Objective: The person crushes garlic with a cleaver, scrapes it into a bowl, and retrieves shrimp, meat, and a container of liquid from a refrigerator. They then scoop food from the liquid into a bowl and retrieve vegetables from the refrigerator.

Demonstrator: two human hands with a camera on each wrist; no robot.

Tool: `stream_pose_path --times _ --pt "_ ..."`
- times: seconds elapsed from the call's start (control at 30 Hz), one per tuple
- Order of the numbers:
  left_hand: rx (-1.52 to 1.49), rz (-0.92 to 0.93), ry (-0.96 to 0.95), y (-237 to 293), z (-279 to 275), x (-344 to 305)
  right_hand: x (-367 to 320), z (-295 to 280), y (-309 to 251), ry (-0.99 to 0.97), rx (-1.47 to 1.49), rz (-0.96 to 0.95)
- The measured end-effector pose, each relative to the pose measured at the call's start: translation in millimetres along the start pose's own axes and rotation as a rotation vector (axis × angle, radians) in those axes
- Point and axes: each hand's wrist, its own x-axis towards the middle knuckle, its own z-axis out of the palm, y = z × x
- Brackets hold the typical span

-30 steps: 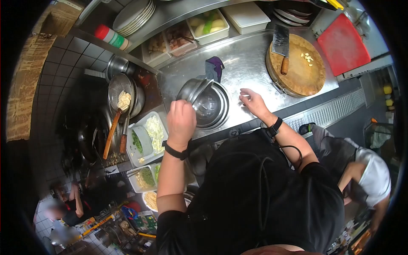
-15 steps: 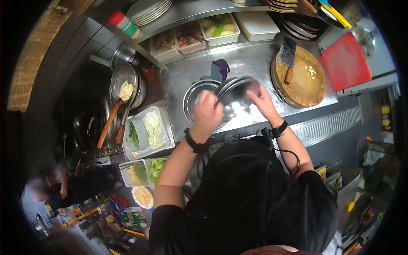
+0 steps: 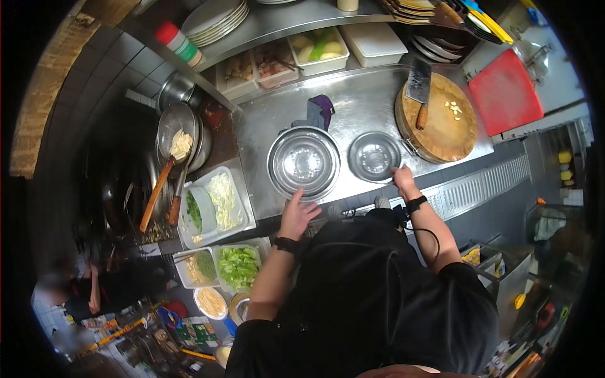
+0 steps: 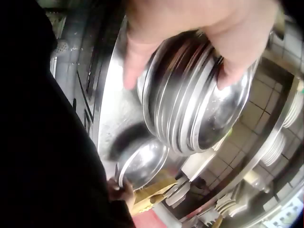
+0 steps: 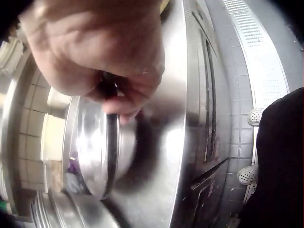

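A stack of nested metal bowls (image 3: 303,162) sits on the steel counter. My left hand (image 3: 298,217) is at its near edge with fingers spread; in the left wrist view the thumb and fingers of that hand (image 4: 199,23) reach over the rims of the stack (image 4: 180,104). To the right, a smaller metal bowl (image 3: 374,157) is pinched at its near right rim by my right hand (image 3: 404,181). The right wrist view shows the fingers of this hand (image 5: 109,57) on the rim of the bowl (image 5: 95,142), its underside close to the counter.
A round chopping board (image 3: 450,135) carries a cleaver (image 3: 418,82) and pale slices. Behind the stack lies a grey and purple cloth (image 3: 320,112). Food tubs (image 3: 320,65) line the back; a vegetable tray (image 3: 241,220) and ladles stand left. Another person (image 3: 94,293) is at lower left.
The smaller bowl has come off the stack and moved right, held by my right hand. My left hand has let go of it and drawn back to the stack's near edge.
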Motion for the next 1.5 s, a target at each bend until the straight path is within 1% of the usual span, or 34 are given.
stream_pose_path --times 0.03,0.07,0.1,0.13,0.17,0.23,0.27,0.33,0.37,0.43,0.47,0.5,0.57,0.6,0.67,0.7,0.73,0.77,0.8,0.83,0.87,0.9,0.93,1.0,1.03,1.1,1.17,1.2,1.23,1.3,1.33,1.4,1.43,1.5 --pt "-0.058 0.035 -0.091 -5.3 2.0 5.5 -2.5 9.3 -6.9 -0.047 0.008 -0.004" --pt "-0.045 0.031 -0.101 -5.9 3.3 12.9 -6.0 17.8 -13.1 -0.101 0.081 -0.025" --pt "-0.11 0.065 -0.119 -7.2 2.7 20.0 -16.7 26.6 -27.4 -0.157 0.153 -0.046" --pt "-0.178 0.097 -0.134 -8.1 4.8 21.6 -16.0 33.1 -36.1 -0.201 0.168 -0.013" --pt "-0.168 0.091 -0.14 -10.6 6.2 21.6 -11.7 40.6 -37.9 -0.23 0.167 -0.133" --pt "-0.251 0.11 -0.021 -11.3 12.0 19.2 -14.4 47.2 -56.2 -0.206 0.272 -0.106" --pt "-0.239 0.104 -0.03 -10.1 14.0 19.5 -16.2 46.8 -65.4 -0.194 0.283 -0.107" --pt "-0.301 0.101 0.042 -10.7 13.8 21.6 -19.6 43.8 -74.7 -0.234 0.353 0.01" --pt "-0.293 0.096 0.036 -11.0 13.7 22.5 -24.0 43.0 -77.2 -0.226 0.36 0.009" --pt "-0.339 0.164 0.007 -7.7 15.3 27.9 -28.9 42.6 -83.6 -0.257 0.457 0.062" --pt "-0.359 0.166 0.024 -4.0 15.8 30.8 -31.6 41.6 -86.8 -0.268 0.531 0.105" --pt "-0.354 0.164 0.015 4.2 18.6 32.5 -26.7 42.1 -87.1 -0.261 0.536 0.098" --pt "-0.383 0.194 0.04 29.9 27.5 37.9 -2.8 45.8 -84.3 -0.204 0.69 0.067" --pt "-0.407 0.227 -0.025 44.3 29.2 43.6 5.0 48.0 -90.4 -0.2 0.79 0.035" --pt "-0.419 0.315 -0.135 73.5 29.7 57.6 6.7 45.7 -118.1 -0.196 0.854 -0.02" --pt "-0.377 0.323 -0.085 84.2 29.3 58.1 9.4 47.8 -124.6 -0.177 0.905 -0.039" --pt "-0.297 0.314 0.013 92.5 30.0 57.9 7.3 49.4 -126.1 -0.172 0.915 -0.041" --pt "-0.219 0.307 0.106 98.4 33.6 59.0 6.3 49.7 -130.2 -0.162 0.893 -0.068" --pt "-0.151 0.283 0.059 98.4 30.8 57.8 6.8 48.1 -133.1 -0.152 0.871 -0.095" --pt "-0.083 0.259 0.013 96.2 24.0 52.9 -1.0 43.6 -130.9 -0.134 0.771 -0.076" --pt "-0.012 0.284 -0.006 88.2 17.9 49.1 -11.3 42.5 -124.6 -0.171 0.721 -0.078" --pt "-0.006 0.274 0.003 78.2 11.4 47.6 -16.7 40.1 -114.1 -0.206 0.671 -0.076" --pt "-0.018 0.243 -0.001 67.2 1.9 50.1 -19.4 31.8 -102.8 -0.32 0.479 -0.038" --pt "-0.022 0.195 -0.009 46.1 -14.1 52.5 -45.6 32.8 -76.5 -0.293 0.307 0.01" --pt "0.015 0.171 -0.009 36.8 -17.5 51.9 -54.7 35.4 -64.2 -0.323 0.264 0.031" --pt "0.059 0.132 -0.026 18.5 -14.6 50.1 -44.5 48.6 -27.5 -0.275 0.134 0.091" --pt "0.125 0.064 -0.038 3.1 -3.5 43.4 -54.9 46.9 -33.1 -0.356 0.064 0.07" --pt "0.133 0.001 -0.09 -2.4 0.5 43.3 -53.4 53.0 -28.2 -0.373 0.211 0.004" --pt "0.144 -0.013 -0.099 -7.8 9.5 42.2 -48.3 60.1 -25.9 -0.365 0.226 -0.085" --pt "0.117 -0.005 -0.174 -18.0 22.9 42.7 -39.6 68.7 -27.5 -0.316 0.16 -0.067" --pt "0.127 -0.017 -0.18 -21.1 25.3 46.9 -36.8 67.0 -29.5 -0.302 0.168 -0.061" --pt "0.234 0.073 -0.053 -27.1 32.9 52.2 -31.3 58.8 -35.8 -0.136 -0.525 -0.28" --pt "0.234 0.064 -0.055 -29.9 36.1 52.6 -32.2 49.5 -36.3 -0.131 -0.528 -0.272" --pt "0.418 0.362 0.133 -34.1 46.9 51.3 -37.5 17.6 -38.1 -0.037 -0.405 -0.47"
